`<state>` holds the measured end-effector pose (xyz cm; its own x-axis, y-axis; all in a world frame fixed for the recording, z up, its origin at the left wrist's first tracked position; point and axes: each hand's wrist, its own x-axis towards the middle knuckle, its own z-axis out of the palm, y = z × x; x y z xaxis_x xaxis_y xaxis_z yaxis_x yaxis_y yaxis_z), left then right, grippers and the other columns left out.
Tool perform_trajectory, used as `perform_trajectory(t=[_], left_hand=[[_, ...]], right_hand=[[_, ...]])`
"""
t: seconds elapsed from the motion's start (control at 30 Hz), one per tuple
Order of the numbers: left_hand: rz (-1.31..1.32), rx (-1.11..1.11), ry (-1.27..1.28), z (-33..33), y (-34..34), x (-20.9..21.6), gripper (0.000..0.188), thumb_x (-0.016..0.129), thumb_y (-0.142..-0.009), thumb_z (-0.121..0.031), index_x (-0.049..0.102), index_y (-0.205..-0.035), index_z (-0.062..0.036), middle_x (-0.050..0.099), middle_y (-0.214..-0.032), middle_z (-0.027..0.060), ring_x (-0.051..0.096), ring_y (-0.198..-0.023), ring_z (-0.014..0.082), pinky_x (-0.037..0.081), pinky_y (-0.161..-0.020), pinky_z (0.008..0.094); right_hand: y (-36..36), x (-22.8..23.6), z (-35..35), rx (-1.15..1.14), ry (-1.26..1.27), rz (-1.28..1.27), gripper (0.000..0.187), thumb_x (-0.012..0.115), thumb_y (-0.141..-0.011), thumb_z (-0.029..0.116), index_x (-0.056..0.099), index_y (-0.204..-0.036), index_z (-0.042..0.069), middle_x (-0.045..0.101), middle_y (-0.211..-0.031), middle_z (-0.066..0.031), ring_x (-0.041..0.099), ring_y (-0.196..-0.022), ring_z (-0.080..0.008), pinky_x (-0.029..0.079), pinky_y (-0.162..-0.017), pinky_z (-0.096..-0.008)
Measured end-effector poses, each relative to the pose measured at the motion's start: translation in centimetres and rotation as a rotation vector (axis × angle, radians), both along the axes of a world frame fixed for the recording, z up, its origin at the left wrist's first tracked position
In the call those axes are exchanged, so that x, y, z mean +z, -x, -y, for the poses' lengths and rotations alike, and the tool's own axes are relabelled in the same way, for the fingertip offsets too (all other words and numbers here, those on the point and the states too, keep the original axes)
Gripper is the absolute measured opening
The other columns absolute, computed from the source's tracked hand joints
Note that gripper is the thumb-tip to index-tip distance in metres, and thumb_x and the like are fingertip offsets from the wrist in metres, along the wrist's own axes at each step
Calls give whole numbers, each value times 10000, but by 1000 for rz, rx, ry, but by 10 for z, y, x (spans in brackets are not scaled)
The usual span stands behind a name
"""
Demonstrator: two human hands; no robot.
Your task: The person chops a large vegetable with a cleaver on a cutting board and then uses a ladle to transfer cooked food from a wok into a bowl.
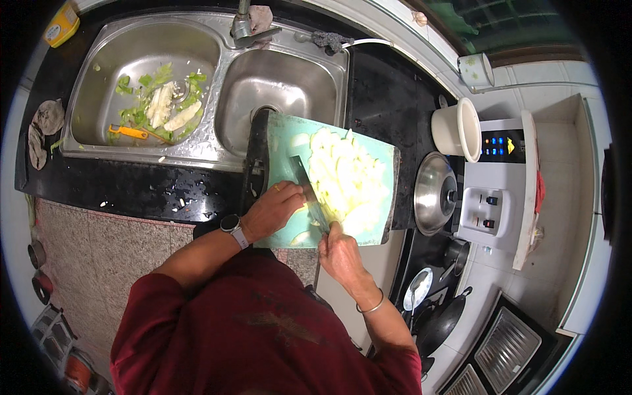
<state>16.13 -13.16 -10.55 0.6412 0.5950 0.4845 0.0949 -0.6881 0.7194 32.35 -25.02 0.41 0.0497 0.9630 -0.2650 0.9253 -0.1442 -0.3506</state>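
Note:
A pale green cutting board [280,141] lies in front of me at the counter's edge, next to the right sink basin. Chopped, pale green-white vegetable pieces [349,174] are heaped over its right half. My right hand [342,255] grips the handle of a kitchen knife [303,178], whose dark blade stretches away from me along the left side of the heap. Against the blade's left side, my left hand [275,207] has its fingers bent and pressed together; whatever is under them is hidden. A few loose pieces lie near that hand.
Left of the board is a double steel sink [220,141]; its left basin holds leafy scraps, a pale stalk and an orange-handled peeler [128,132]. A faucet [242,29] stands behind. To the right are a cream bucket [454,130], a domed steel lid [434,194] and a black wok [442,326].

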Motion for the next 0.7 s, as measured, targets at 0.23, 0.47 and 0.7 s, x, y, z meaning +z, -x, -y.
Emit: perform_trajectory(t=[0.23,0.47,0.7], left_hand=[[-6,-29,7,-2,0,-1,215,583,-844,-1,617,-1056,12,596,-1142,136,559,-1062,317,469,-951,398],[21,-28,43,-2,0,3,205,588,-842,-4,625,-1044,4,593,-1119,130,563,-1036,317,477,-930,400],[16,-6,41,-1,5,1,219,604,-842,-2,635,-1058,-23,592,-1078,112,558,-1003,306,472,-905,395]], right_hand=[[7,-18,-16,-13,-99,-45,175,590,-855,-10,457,-944,-81,562,-606,-292,619,-608,-481,504,-557,-524],[6,-20,-14,-4,-88,-41,185,596,-851,-18,466,-961,-90,563,-613,-299,619,-607,-481,500,-551,-522],[6,4,-3,-20,-22,-44,178,597,-863,8,469,-954,-77,573,-628,-301,622,-622,-487,509,-575,-529]])
